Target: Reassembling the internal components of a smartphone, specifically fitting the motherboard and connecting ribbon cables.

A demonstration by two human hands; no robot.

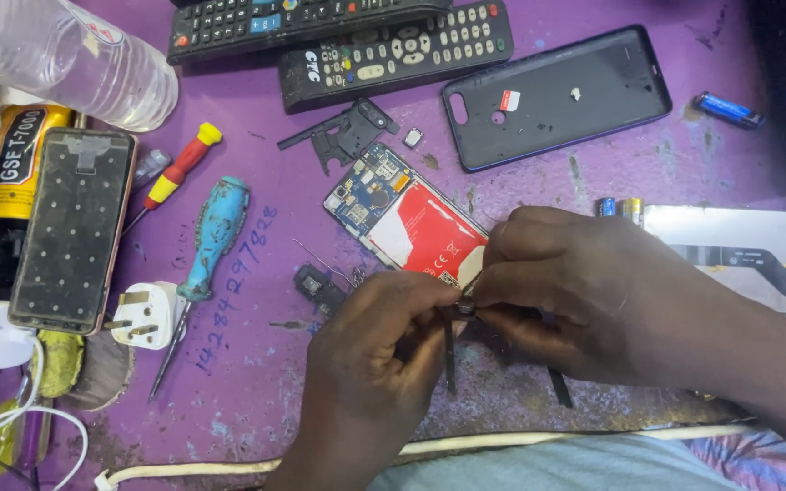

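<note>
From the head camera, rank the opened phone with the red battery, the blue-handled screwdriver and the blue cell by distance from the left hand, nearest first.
From the left hand:
1. Opened phone with the red battery, just above the hand.
2. Blue-handled screwdriver, off to the left on the purple table.
3. Blue cell, far upper right.

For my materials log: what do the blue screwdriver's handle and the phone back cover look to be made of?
Blue screwdriver handle: probably rubbery or soft plastic, matte, scuffed and dirt-marked. Its shaft looks like bare metal.
Phone back cover: likely moulded plastic, dark, with a smooth inner face that catches a faint sheen; metal cannot be ruled out.
</note>
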